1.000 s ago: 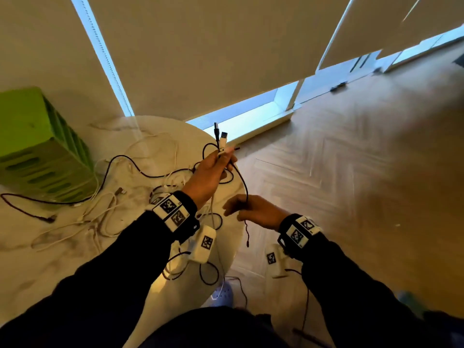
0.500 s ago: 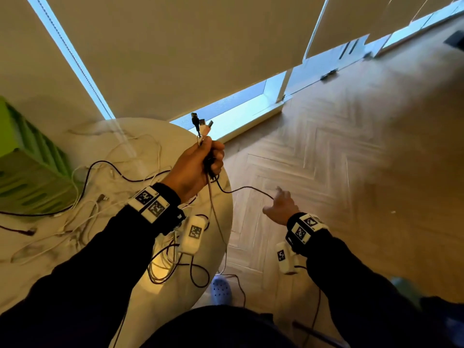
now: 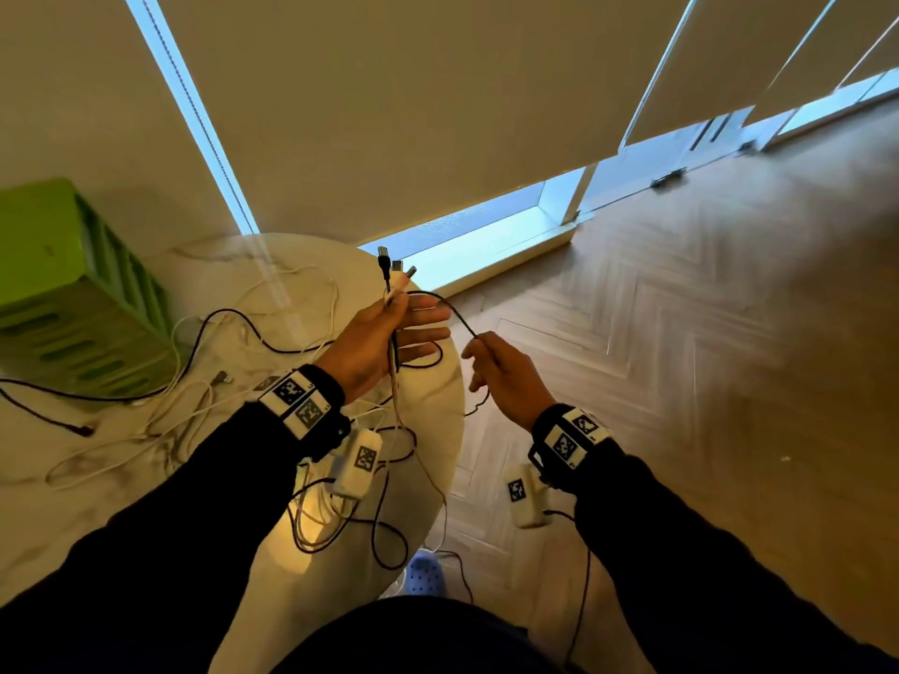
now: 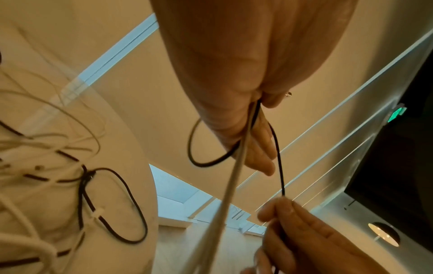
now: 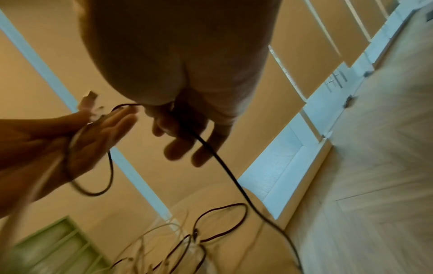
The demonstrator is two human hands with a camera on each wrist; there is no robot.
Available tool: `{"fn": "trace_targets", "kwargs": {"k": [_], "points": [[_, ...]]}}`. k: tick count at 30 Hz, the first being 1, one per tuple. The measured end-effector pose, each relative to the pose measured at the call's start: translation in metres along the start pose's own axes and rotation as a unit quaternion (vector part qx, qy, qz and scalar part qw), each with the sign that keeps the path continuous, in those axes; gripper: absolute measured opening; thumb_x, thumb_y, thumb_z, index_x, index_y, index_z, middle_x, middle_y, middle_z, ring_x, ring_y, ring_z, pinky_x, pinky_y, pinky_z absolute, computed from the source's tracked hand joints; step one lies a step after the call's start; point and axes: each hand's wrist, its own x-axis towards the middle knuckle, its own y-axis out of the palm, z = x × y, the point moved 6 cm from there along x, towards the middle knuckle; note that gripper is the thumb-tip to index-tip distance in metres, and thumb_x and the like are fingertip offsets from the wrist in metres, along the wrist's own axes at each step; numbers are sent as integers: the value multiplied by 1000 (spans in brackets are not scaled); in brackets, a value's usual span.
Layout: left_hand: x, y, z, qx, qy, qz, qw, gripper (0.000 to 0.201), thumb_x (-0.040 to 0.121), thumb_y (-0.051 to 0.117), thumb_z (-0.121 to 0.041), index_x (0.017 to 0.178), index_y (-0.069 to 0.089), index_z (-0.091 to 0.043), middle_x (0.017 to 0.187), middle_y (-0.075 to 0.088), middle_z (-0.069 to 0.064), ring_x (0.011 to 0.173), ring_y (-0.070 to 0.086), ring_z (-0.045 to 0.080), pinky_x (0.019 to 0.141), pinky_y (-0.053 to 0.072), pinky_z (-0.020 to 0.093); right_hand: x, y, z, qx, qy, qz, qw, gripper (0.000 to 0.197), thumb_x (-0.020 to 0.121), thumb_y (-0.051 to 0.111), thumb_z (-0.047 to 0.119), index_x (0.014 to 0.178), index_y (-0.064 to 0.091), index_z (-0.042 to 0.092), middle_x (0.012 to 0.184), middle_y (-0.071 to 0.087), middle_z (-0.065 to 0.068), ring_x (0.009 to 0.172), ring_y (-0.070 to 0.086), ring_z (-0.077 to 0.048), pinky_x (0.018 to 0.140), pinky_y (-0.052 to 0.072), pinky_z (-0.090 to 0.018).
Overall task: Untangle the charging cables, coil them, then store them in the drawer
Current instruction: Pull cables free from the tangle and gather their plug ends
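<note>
My left hand [image 3: 389, 333] is raised over the round marble table's right edge [image 3: 450, 430]. Its thumb pinches a bundle of cable ends, with the fingers stretched out. Three plugs [image 3: 396, 267] stick up above the hand. A white cable [image 3: 396, 406] and a black loop hang below it. A black cable [image 3: 452, 308] arcs from that hand to my right hand [image 3: 501, 377], which pinches it at the fingertips. The left wrist view shows the thumb clamping the black cable [image 4: 279, 157] and white cable [image 4: 232, 176]. In the right wrist view the black cable [image 5: 225, 166] trails down from my right hand [image 5: 182, 129].
A tangle of white and black cables [image 3: 194, 396] lies across the table. A green drawer unit [image 3: 73, 294] stands at the table's back left. Wooden floor lies to the right, with blinds behind. A blue shoe [image 3: 425, 574] is under the table edge.
My right hand has come back up and left towards the left hand, bringing the black cable with it. The left hand's fingers have straightened out from a fist.
</note>
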Motion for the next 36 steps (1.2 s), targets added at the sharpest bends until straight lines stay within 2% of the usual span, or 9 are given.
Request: {"fn": "trace_targets", "kwargs": {"k": [3,5,9,13,17,22,26,31,36], "points": [[-5,-8,-3,16,-9,-6,1000,44,109,31,-38,127,59,-10,119,73,12,85,72,22,61,51,23,13,-2,-59,-143,156,98,973,22,99,46,20,109,64,15,101,74,-8,97,68,-24,94,51,-40],[-8,-11,-7,13,7,-6,1000,42,109,32,-38,127,60,-13,104,75,9,62,54,15,53,36,21,7,4,-85,-269,233,193,914,44,97,50,25,139,51,14,143,54,-15,130,52,-30,110,41,-38],[-12,-10,-11,21,44,-4,999,37,109,32,-40,140,49,-31,78,62,3,57,31,10,54,28,22,3,34,-35,-190,84,252,945,92,87,70,35,159,14,23,165,16,-4,151,16,-24,120,23,-42],[-18,-7,-14,-4,55,10,998,32,110,31,-36,120,57,-19,67,36,0,58,22,14,59,22,28,-9,70,52,9,3,317,948,74,91,72,28,153,33,23,159,35,0,143,33,-11,110,29,-26],[-28,-9,-21,-61,15,46,997,45,107,32,-48,86,57,-16,65,29,-2,59,24,13,58,24,27,-17,100,80,60,4,384,921,31,97,63,20,117,65,-3,120,68,-18,115,63,-29,105,48,-36],[-50,-39,-31,-89,-26,102,990,46,104,35,-53,74,42,-19,67,27,-2,55,30,15,72,41,37,-27,116,37,-46,109,474,872,37,99,58,22,65,53,10,60,56,-8,62,63,-20,73,49,-30],[-71,-73,-36,-129,-21,48,990,40,104,39,-47,74,41,-20,68,26,-3,54,29,13,74,49,37,-4,97,15,-161,107,413,890,35,96,64,31,66,57,13,57,58,-5,52,53,-14,65,45,-27],[-83,-108,-55,-170,107,-55,978,23,94,50,-27,77,35,-22,66,35,-5,60,36,12,82,52,35,28,90,43,-148,-16,233,961,37,96,64,33,70,51,10,62,52,-7,56,55,-14,61,43,-26],[-100,-153,-91,-172,205,-178,947,21,88,55,-24,79,37,-23,65,37,-9,59,34,9,65,40,26,6,150,22,-247,-19,394,885,38,98,58,43,70,58,17,70,66,-5,65,64,-17,72,50,-33]]}}
